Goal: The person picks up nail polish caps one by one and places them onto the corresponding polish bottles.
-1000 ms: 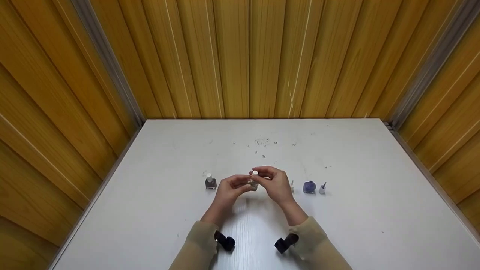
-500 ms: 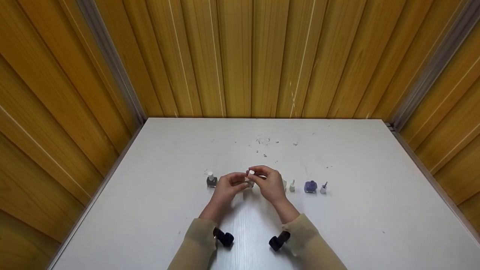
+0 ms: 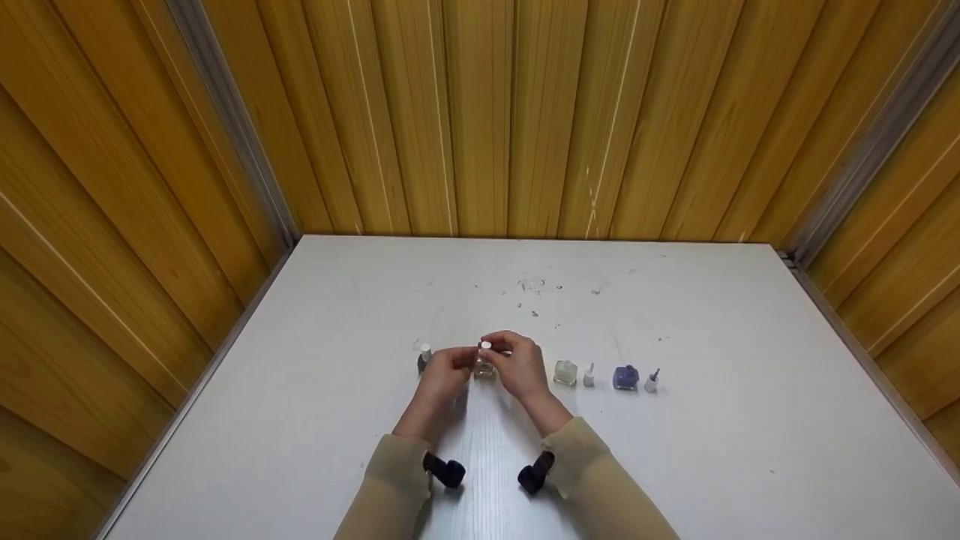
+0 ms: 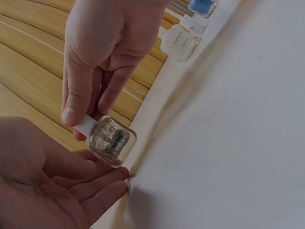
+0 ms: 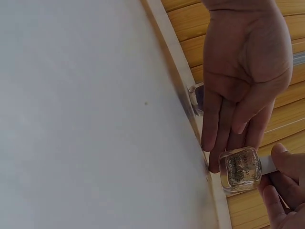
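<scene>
A small nail polish bottle with glittery contents (image 4: 112,140) is between my hands. My right hand (image 3: 519,366) pinches its white cap (image 5: 268,164) between thumb and fingers. My left hand (image 3: 444,375) is beside the bottle with its fingers extended; in the left wrist view its fingertips (image 4: 116,179) lie close under the glass, and contact is unclear. Partly hidden behind the left hand stands a dark nail polish bottle (image 3: 423,363) with a white cap. To the right of the right hand stands an uncapped pale nail polish bottle (image 3: 565,373).
Beside the pale bottle stands its brush cap (image 3: 589,375), brush upward. Further right are an uncapped purple nail polish bottle (image 3: 625,377) and another upturned brush cap (image 3: 652,381). Dark specks (image 3: 532,286) mark the white table (image 3: 315,435). Wood-patterned walls (image 3: 480,120) enclose it.
Both hands and the glitter bottle have shifted left, toward the dark bottle. The left thumb and fingers have come off the glitter bottle. The pale bottle has come into full view.
</scene>
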A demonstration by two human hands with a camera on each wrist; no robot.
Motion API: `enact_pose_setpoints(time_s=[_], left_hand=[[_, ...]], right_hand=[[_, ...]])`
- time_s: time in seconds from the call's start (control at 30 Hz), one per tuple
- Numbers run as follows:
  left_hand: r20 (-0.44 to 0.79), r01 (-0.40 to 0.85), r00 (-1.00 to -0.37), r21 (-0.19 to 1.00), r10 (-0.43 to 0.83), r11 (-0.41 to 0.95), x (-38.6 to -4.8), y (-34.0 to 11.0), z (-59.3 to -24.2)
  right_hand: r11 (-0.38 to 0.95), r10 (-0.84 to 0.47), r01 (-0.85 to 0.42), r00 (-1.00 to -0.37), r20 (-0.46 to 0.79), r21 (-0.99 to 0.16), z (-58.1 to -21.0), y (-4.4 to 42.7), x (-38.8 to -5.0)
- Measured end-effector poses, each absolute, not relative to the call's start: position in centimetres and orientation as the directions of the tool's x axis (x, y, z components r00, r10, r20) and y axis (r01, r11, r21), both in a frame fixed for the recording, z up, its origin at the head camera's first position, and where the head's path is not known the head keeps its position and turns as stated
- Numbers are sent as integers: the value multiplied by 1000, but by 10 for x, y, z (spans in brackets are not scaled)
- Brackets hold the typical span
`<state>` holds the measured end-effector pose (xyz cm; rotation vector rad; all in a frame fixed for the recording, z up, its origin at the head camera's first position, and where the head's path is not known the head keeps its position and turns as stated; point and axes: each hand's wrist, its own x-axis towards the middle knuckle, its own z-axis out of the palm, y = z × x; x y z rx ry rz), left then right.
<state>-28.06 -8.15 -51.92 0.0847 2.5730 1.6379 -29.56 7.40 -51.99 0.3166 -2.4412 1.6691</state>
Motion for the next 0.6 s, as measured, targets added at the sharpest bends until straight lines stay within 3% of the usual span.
enact_pose_setpoints(time_s=[0.23, 0.6], left_hand=[[-112, -87, -993, 901, 34, 424, -280, -79, -511], [-84, -81, -996, 860, -17, 503, -278, -79, -503]], right_hand=[[367, -74, -244, -970, 233, -898, -524, 69, -301], [385, -103, -267, -964, 247, -883, -523, 61, -300]])
